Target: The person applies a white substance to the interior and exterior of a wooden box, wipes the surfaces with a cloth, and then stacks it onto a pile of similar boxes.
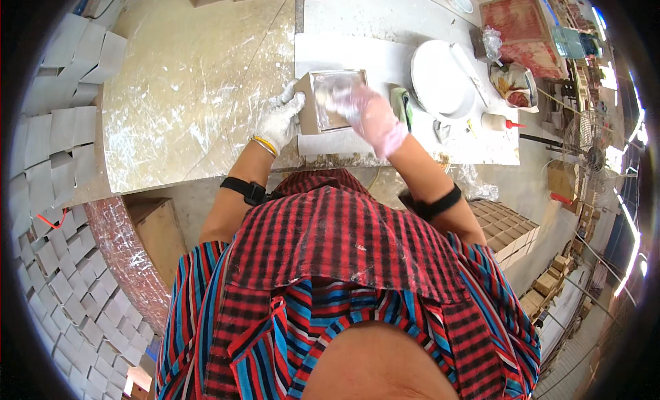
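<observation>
A small tan box (309, 110) stands on white sheeting at the table's near edge, its pale, shiny face turned up. My left hand (277, 123), in a white glove, grips its left side. Over the right part of the box is my right hand (375, 121), in a thin pinkish glove. Its fingers are smeared by motion over the upper face, so whether they hold anything is hidden. Just right of that hand lies a green and dark cloth (401, 105). Farther right sits a large round white basin (440, 83) with a white strip-like tool (469, 71) on its rim.
A squeeze bottle with a red tip (496, 122) lies near the table's right end. Behind it are a plastic bag (513, 85) and a red box (519, 35). Many grey-white boxes (65, 138) are stacked at left. A divided carton (502, 228) stands below right, near a fan (592, 156).
</observation>
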The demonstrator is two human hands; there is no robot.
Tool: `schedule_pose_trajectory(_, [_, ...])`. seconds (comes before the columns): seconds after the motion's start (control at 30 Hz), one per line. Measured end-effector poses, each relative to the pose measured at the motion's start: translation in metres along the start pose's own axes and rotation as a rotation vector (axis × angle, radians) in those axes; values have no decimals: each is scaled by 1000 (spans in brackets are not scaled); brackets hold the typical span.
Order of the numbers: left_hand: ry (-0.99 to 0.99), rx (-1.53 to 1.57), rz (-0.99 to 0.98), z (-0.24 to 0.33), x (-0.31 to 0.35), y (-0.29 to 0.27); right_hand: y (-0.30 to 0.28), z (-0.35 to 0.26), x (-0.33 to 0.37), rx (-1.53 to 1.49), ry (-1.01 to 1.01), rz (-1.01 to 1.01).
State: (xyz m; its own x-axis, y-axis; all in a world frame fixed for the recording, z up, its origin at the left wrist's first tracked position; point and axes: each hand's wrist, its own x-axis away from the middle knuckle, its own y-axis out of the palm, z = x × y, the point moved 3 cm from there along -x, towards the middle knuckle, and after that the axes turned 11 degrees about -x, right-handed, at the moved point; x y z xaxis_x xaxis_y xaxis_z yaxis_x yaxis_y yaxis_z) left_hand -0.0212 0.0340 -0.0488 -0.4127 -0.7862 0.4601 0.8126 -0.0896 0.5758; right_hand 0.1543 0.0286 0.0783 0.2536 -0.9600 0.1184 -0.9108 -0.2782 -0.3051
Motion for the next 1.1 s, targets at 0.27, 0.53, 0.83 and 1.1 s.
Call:
schedule_pose_trajectory(0.27, [19,18,58,1,0,-1,-5,27,-34,94,-23,55])
schedule_pose_trajectory(0.53, [-20,-9,-9,9,5,7,-2,15,-8,-25,135,-287])
schedule_pose_trajectory(0.83, [-12,-10,-3,5,2,1,14,50,-32,207,-207,121])
schedule_pose_trajectory(1.1, [-54,-29,18,2,1,-1,-5,1,14,586,-335,-463])
